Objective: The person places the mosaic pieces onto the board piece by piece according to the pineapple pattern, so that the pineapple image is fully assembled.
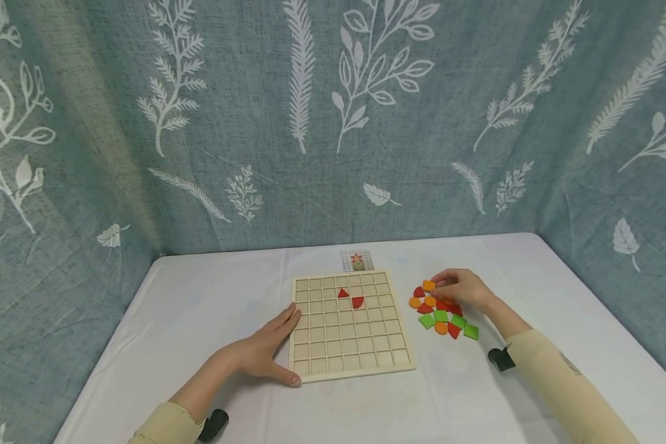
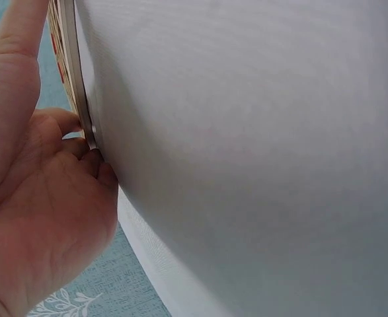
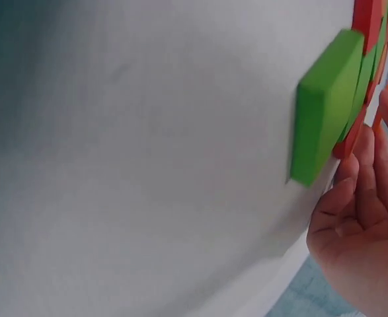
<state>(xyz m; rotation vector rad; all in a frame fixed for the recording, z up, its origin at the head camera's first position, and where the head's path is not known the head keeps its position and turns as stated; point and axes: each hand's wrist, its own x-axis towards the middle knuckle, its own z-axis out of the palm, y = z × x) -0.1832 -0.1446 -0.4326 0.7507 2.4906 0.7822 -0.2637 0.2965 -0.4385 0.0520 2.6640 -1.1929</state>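
A pale wooden grid board (image 1: pixel 349 345) lies on the table with two red pieces on it, a triangle (image 1: pixel 342 293) and a quarter circle (image 1: pixel 357 302). My left hand (image 1: pixel 258 351) rests against its left side, fingers extended along the edge and thumb spread to the near corner. In the left wrist view, fingertips touch the board's edge (image 2: pixel 75 72). To the right of the board, my right hand (image 1: pixel 462 288) pinches an orange square piece (image 1: pixel 428 285) between thumb and fingertips, at the far side of a loose group of pieces. Its palm covers some of them.
Green pieces (image 1: pixel 441 316), orange discs (image 1: pixel 415 303) and red pieces (image 1: pixel 454 331) lie close together right of the board. A small printed picture card (image 1: pixel 357 261) sits behind the board. A patterned curtain (image 1: pixel 322 203) encloses the white table (image 1: pixel 200 296) at the back and sides.
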